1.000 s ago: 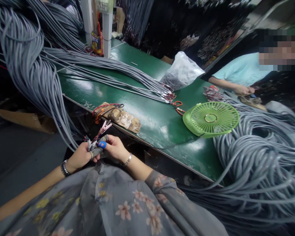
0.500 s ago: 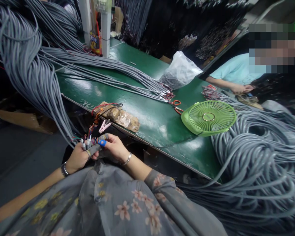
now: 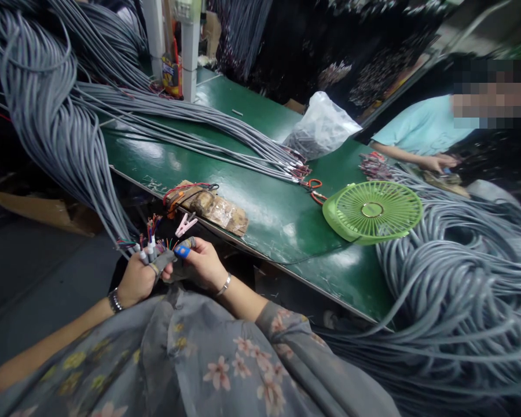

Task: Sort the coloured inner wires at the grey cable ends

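Note:
My left hand (image 3: 138,279) grips the stripped ends of several grey cables (image 3: 146,250), whose coloured inner wires stick up above my fingers. My right hand (image 3: 200,264), with blue tape on a fingertip, pinches one grey cable end (image 3: 172,258) right beside the left hand. Both hands sit below the near edge of the green table (image 3: 269,220). A pink clip (image 3: 185,224) hangs just above my hands. The cables run up and left into a thick grey bundle (image 3: 56,121).
A green fan (image 3: 373,209) lies flat on the table next to a large coil of grey cable (image 3: 460,289). A taped brown block (image 3: 212,207) sits at the table edge. A plastic bag (image 3: 319,124) and more cables lie further back. Another person in a light blue shirt (image 3: 421,124) works at the far right.
My left hand has shifted slightly left and down with the cable ends; the coloured wire tips now fan out more above my fingers. The other person's hand moved a little.

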{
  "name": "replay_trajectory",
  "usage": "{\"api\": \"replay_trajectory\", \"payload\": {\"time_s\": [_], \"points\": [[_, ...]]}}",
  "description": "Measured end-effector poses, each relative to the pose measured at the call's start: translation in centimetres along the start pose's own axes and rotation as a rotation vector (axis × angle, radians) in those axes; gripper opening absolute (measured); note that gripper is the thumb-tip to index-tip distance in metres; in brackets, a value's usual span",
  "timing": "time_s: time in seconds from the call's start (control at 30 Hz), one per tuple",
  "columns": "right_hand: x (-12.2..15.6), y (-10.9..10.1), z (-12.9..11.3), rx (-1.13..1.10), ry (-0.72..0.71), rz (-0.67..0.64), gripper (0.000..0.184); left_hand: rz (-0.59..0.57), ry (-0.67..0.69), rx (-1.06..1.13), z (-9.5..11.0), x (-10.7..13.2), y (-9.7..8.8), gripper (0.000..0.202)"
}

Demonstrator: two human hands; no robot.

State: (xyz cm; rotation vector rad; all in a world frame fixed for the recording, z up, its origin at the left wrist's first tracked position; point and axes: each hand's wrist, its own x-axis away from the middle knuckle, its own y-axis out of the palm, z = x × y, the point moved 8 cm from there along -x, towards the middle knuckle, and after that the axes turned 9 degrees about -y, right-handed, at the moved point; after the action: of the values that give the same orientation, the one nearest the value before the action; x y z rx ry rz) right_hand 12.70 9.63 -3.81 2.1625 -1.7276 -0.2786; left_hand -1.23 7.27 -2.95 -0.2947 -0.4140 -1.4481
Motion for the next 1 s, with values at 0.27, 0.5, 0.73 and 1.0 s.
{"api": "replay_trajectory", "payload": {"time_s": [0.27,0.5,0.73,1.0], "points": [[-1.4,-1.1,0.7,-0.155,0.071,-0.007,0.049,0.099,-0.004,0.221,2.6,1.4,0.2,0.028],[-4.6,-0.4,0.2,-0.235,0.197,0.006,0.054,0.009,-0.034,0.216,3.7,1.4,1.5,0.028],[-4.9,0.3,0.0,-0.265,0.112,0.007,0.056,-0.038,-0.030,0.127,3.5,0.6,2.1,0.031],[-5.1,-0.1,0.6,-0.286,0.068,0.146,0.054,-0.075,-0.044,0.098,2.4,0.3,2.1,0.031]]}}
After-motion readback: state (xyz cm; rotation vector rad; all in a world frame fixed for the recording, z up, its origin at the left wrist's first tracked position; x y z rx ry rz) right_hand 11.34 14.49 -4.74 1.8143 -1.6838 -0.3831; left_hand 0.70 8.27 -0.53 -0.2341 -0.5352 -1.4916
